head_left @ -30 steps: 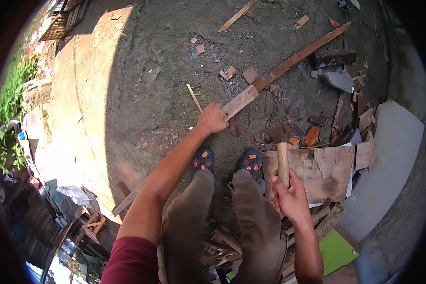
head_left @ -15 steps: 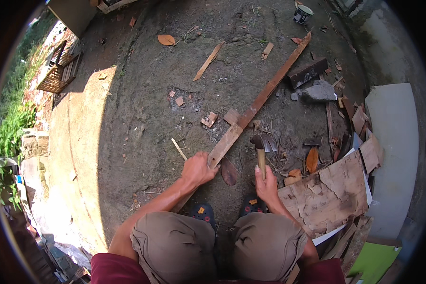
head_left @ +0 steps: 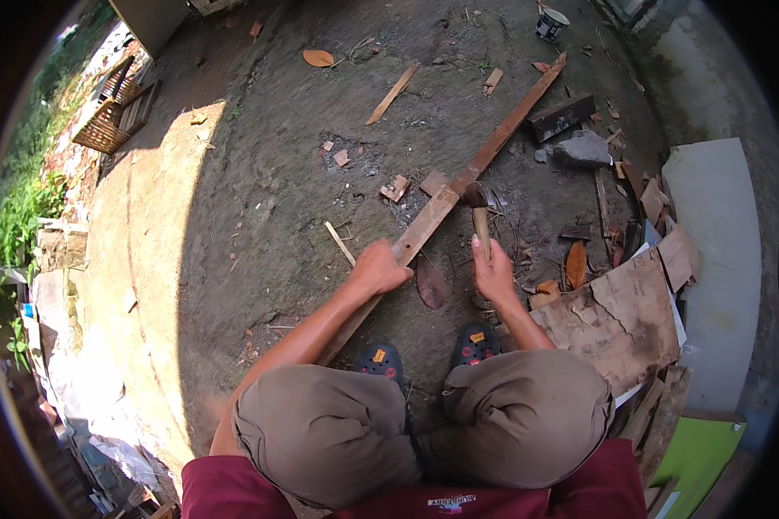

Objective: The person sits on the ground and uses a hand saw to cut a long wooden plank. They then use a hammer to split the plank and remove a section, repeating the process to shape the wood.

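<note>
My left hand (head_left: pixel 380 270) is closed around a light wooden plank (head_left: pixel 428 220), which slants from between my legs up to the right. At its far end it meets a long reddish-brown wooden strip (head_left: pixel 511 125); whether they overlap or are joined I cannot tell. In my right hand (head_left: pixel 493 271) is a claw hammer (head_left: pixel 481 227), gripped by its wooden handle. The dark hammer head is right beside the place where plank and strip meet. A small wood block (head_left: pixel 434 182) lies against the far side of the plank there.
Wood scraps (head_left: pixel 395 189) and a thin stick (head_left: pixel 339 243) lie on the dirt ground. To the right are a grey stone (head_left: pixel 582 150), a dark block (head_left: pixel 563 118), a peeling board (head_left: pixel 610 322) and a pale panel (head_left: pixel 716 268). A small can (head_left: pixel 551 25) stands far right, a woven basket (head_left: pixel 104 128) far left.
The hammer has moved up and left, bringing its head closer to the plank. My left hand keeps its grip on the plank. The whole view has shifted slightly.
</note>
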Motion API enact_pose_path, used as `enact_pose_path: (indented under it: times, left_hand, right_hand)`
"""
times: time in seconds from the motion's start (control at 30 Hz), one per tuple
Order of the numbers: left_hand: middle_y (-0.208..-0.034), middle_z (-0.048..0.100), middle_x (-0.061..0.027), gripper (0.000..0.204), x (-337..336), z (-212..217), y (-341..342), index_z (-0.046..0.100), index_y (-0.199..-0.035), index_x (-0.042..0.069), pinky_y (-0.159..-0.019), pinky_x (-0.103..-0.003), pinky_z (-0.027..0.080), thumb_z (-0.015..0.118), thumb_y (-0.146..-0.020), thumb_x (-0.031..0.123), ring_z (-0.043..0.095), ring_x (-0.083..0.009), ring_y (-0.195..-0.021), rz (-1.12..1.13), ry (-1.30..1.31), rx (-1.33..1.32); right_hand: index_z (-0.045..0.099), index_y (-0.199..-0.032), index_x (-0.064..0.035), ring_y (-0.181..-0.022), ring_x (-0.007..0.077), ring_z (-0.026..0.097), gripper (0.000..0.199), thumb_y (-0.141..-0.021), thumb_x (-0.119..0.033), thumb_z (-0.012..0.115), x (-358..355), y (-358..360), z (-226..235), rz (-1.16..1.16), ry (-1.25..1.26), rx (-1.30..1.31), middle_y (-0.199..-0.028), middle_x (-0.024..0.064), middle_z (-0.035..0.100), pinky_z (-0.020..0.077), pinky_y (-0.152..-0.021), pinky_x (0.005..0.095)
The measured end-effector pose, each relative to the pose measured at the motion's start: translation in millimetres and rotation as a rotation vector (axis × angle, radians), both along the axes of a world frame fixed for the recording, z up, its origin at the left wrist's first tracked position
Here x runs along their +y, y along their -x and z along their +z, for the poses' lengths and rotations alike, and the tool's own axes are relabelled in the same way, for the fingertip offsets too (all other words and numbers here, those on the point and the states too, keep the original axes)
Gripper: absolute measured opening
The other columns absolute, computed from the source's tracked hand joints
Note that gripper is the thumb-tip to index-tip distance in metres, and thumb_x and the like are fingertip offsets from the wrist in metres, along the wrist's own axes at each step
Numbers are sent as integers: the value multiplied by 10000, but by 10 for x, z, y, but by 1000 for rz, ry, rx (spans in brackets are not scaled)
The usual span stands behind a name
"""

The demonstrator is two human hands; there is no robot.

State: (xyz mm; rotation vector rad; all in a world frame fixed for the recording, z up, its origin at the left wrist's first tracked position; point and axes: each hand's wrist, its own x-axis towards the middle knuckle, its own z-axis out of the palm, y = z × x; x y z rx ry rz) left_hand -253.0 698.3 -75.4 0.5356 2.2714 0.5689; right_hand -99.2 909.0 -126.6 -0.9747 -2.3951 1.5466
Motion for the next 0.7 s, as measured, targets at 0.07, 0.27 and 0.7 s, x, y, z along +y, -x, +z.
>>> enact_pose_path:
  times: [0.07,0.27,0.7]
  left_hand:
    - [-1180,638,-372,720,39,59,17,589,-1150,-179,-987,-467,519,816,-692,328,642,-458,-1132,0,2,-71]
    - [-1171,645,-362,711,-217,110,45,575,-1168,-173,-973,-454,526,798,-688,302,655,-440,-1126,33,40,-46]
    - [-1158,643,-359,695,-514,442,227,582,-1132,-152,-962,-458,523,818,-681,321,654,-446,-1108,63,48,-24]
  right_hand:
    - [613,-989,19,-645,223,597,480,-1044,-453,543,168,79,86,12,5,-33,-662,110,574,456,-615,392]
    - [516,-1036,-42,-434,55,422,490,-1052,-531,489,336,866,2394,195,52,671,-647,-18,453,349,-388,222]
    - [503,-888,-69,-453,48,428,450,-1078,-476,472,281,1008,2584,186,13,607,-614,-23,453,345,-405,237]
